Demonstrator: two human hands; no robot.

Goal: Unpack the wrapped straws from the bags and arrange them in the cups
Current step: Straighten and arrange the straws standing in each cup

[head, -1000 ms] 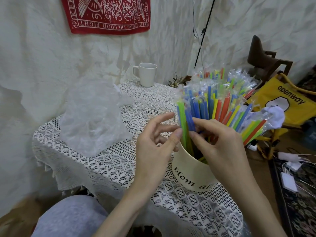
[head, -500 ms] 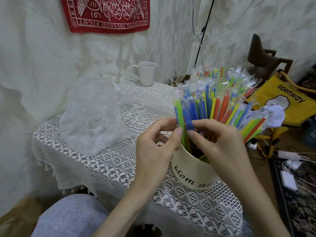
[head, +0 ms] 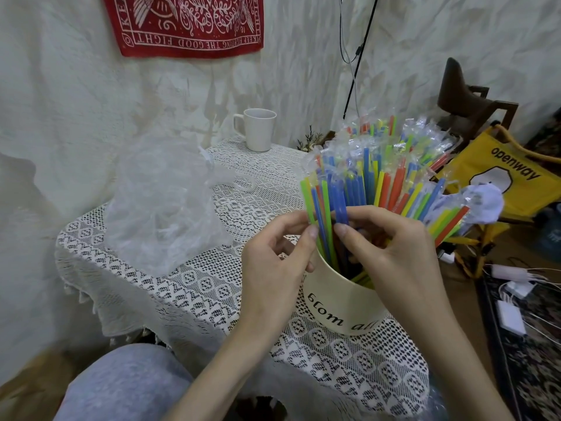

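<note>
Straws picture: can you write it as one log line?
left hand: pinches straws | right hand: pinches straws | cream cup: full | white mug: empty-looking

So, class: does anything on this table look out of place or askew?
The cream cup is crammed; its wrapped straws fan out sideways, while the white mug at the back seems to hold none. A crumpled plastic bag sits alongside.
</note>
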